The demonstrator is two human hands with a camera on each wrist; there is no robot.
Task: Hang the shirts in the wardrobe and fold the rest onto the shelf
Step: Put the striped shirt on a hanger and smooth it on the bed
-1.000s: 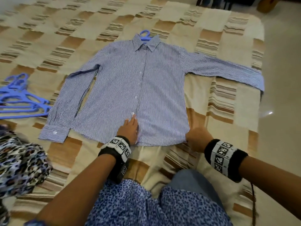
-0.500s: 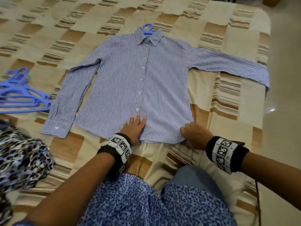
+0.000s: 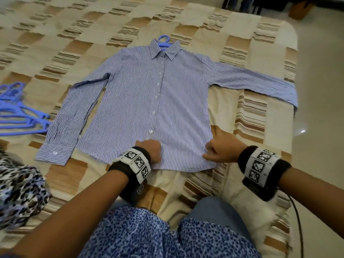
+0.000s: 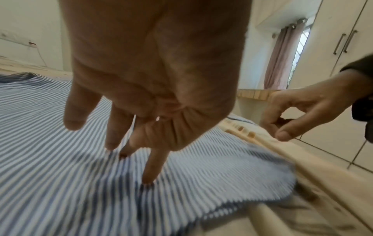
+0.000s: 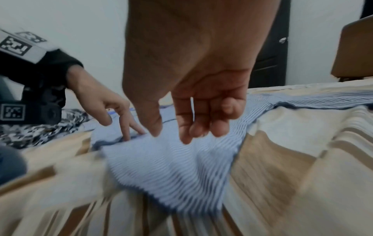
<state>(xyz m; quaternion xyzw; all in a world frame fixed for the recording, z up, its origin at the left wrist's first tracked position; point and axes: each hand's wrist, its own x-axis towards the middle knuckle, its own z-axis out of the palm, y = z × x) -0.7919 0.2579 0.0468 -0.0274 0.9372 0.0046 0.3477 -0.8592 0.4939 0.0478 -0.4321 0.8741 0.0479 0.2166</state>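
Neither grip has cloth in it: left hand (image 3: 151, 150) has straight fingers, with the fingertips (image 4: 148, 178) pressing down on the front of the blue-and-white striped button-up shirt (image 3: 149, 101) near its hem, likely pinning and smoothing the placket so it lies flat; right hand (image 3: 218, 150) hovers at the hem's right corner with fingers loosely curled, thumb near the fabric, holding nothing that the wrist view shows. Shirt is spread face-up on the beige-and-brown patchwork bed cover (image 3: 251, 131), buttoned, collar toward the far side, hem nearest the person. Blue plastic hanger hook (image 3: 163, 40) pokes out of the collar, so the hanger seems already inside; judged step is tidying before lifting it to the wardrobe. Left sleeve lies folded down along the body, cuff close to the near edge of the bed; right sleeve runs straight out to the bed's right edge and its cuff droops over it, above the pale tiled floor (image 3: 320, 90), and could drag or slip when lifted. Stack of spare blue plastic hangers (image 3: 18, 116) sits by the bed's left edge, apart from the shirt. Black-and-white leopard-print garment (image 3: 16, 192) is heaped at the near left corner. Bare cover on the far side gives room to move. White wardrobe doors (image 4: 343, 47) appear shut in the left wrist view.
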